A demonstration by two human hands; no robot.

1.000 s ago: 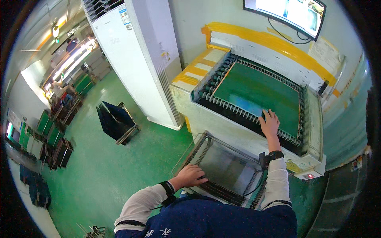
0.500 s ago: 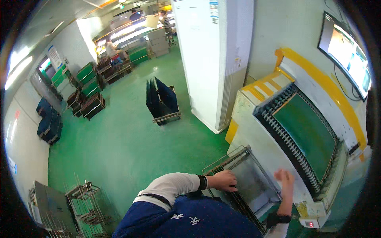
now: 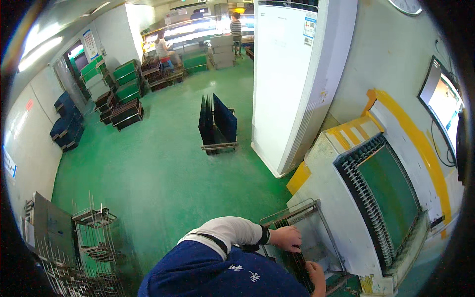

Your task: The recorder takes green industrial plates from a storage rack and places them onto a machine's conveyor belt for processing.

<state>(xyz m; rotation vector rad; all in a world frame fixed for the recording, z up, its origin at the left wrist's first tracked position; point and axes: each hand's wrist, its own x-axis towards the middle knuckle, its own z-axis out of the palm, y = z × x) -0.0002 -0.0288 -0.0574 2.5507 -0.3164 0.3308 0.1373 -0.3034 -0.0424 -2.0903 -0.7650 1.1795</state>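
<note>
My left hand (image 3: 286,238) is closed over the top edges of a row of thin dark panels (image 3: 297,267), which stand on edge in a metal rack (image 3: 318,208). My right hand (image 3: 315,274) is at the nearer end of the same row, fingers curled against the edges. How many panels each hand grips is hidden. Right of the rack is a roller conveyor machine (image 3: 368,208), with a green panel (image 3: 388,185) lying flat on its rollers.
A tall white cabinet unit (image 3: 282,89) stands ahead, beside a wheeled rack of dark boards (image 3: 225,123) on the green floor (image 3: 163,168). Wire racks (image 3: 94,232) are at lower left, stacked crates (image 3: 126,114) farther back. People (image 3: 162,48) are at a lit bench. A screen (image 3: 440,99) hangs right.
My right hand has come down from beside the conveyor to the dark panels in the rack. My left hand stays on the panels. The view has shifted, and the green panel remains on the rollers.
</note>
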